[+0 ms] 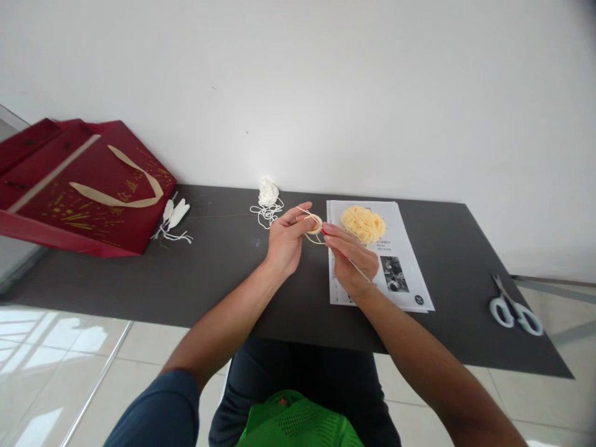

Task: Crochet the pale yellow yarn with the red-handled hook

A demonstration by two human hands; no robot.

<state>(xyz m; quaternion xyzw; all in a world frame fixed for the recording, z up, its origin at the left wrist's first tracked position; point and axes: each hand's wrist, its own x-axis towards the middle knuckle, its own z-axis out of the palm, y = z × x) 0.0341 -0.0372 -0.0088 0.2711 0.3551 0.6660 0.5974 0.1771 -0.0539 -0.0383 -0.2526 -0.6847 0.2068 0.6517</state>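
My left hand (285,243) pinches a small pale-yellow yarn ring (319,220) between thumb and fingers, with yarn strands running over the fingertips. Close against it, my right hand (350,251) is closed on a crochet hook with a red handle (343,255). The front end of the hook is at the ring; whether it passes through the ring I cannot tell. Beyond my right hand, a loose ball of yellow yarn (364,225) lies on printed paper sheets (410,242). A thin pale strand hangs by my right wrist.
On the dark table (223,273) a tangle of white yarn (268,194) lies behind my left hand. White tasselled pieces (176,214) lie beside a dark red gift bag (88,186) at the left. Scissors (512,309) with pale handles rest near the right edge. A white wall stands behind.
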